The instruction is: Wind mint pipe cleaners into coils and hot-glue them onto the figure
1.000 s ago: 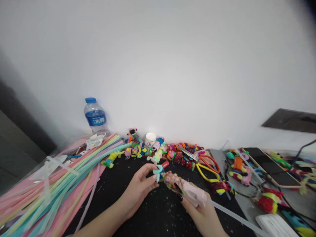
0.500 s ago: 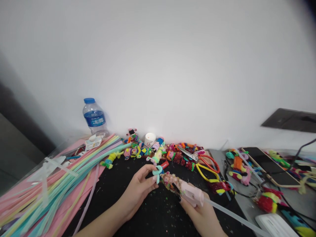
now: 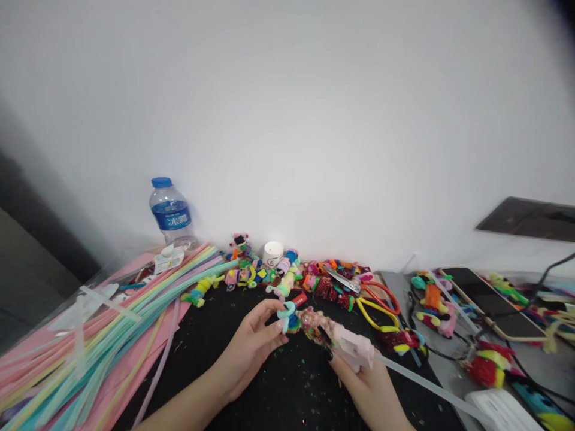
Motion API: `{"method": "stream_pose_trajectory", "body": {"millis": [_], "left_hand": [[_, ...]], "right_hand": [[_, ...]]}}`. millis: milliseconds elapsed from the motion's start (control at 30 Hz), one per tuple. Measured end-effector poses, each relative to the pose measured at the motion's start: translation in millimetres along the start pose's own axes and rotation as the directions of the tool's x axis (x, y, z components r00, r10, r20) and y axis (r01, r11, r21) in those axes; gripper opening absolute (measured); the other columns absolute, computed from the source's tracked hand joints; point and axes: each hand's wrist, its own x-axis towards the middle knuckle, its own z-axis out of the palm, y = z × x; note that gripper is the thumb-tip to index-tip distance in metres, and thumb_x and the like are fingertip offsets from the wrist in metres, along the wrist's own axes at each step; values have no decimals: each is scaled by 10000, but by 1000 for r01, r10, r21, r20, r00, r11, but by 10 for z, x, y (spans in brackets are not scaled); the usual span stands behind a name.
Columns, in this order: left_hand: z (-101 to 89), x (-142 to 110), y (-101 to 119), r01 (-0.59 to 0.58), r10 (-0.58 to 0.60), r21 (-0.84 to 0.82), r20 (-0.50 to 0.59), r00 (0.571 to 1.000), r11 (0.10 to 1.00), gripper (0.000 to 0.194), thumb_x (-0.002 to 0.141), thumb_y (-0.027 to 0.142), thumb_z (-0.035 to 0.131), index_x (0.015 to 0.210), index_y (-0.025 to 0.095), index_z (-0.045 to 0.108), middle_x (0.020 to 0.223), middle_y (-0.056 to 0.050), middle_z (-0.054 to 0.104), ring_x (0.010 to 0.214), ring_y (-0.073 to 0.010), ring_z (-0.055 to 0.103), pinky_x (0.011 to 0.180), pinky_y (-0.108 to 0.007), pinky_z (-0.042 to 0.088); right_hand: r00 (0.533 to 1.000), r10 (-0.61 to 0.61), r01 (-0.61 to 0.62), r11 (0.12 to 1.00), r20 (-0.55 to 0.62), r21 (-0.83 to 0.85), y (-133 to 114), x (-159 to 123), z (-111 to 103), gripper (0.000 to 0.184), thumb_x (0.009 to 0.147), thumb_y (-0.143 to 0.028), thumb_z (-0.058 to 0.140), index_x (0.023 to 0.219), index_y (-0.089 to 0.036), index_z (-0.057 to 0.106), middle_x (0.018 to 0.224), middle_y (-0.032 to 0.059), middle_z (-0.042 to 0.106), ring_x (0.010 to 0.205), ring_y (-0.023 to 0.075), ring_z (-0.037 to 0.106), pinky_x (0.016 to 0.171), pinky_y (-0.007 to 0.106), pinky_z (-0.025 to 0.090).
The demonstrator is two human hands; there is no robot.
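Observation:
Between the thumb and fingers of my left hand is a light-blue pipe cleaner loop, with a darker blue and green fuzzy part on its right side. My right hand is wrapped round a pink hot glue gun, its nozzle end crusted with pinkish and coloured lumps and pointing left at the loop. A small gap shows between the nozzle end and the blue part. A translucent glue stick runs out of the gun's back toward the lower right. Both hands are above a black mat dotted with specks.
Bundled pastel pipe cleaners lie on the left, near a water bottle. Small fuzzy figures, a paper cup and scissors line the back. A phone, cables and more figures lie right.
The glue gun has shifted slightly right, away from the light-blue loop, and more of the blue and green part shows. My left hand stays almost where it was.

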Motion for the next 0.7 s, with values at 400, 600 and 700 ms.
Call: {"method": "stream_pose_trajectory", "body": {"millis": [400,600,700], "left_hand": [[6,-11,23,36,-34,-61,23,999,998,157,727,188,675,858,208,592,911,-8,564,808,-145,584,704,-243,430],[2,-10,18,29,-27,-46,30,999,999,149,732,189,671,862,214,604,962,-9,556,820,-131,551,711,-244,432],[8,-22,17,26,-26,-29,31,999,999,147,732,193,671,863,220,609,969,-5,555,824,-129,540,716,-248,430]], "right_hand": [[992,114,-103,979,-56,174,-32,46,-35,259,752,-298,598,939,-159,711,936,115,727,918,299,653,819,393,515],[993,120,-121,986,16,112,27,-26,-11,274,697,-290,649,920,-148,720,930,123,731,857,309,670,749,384,542],[992,123,-117,983,-33,141,33,-45,16,261,705,-292,635,901,-138,714,865,117,739,775,291,683,702,362,553]]}}
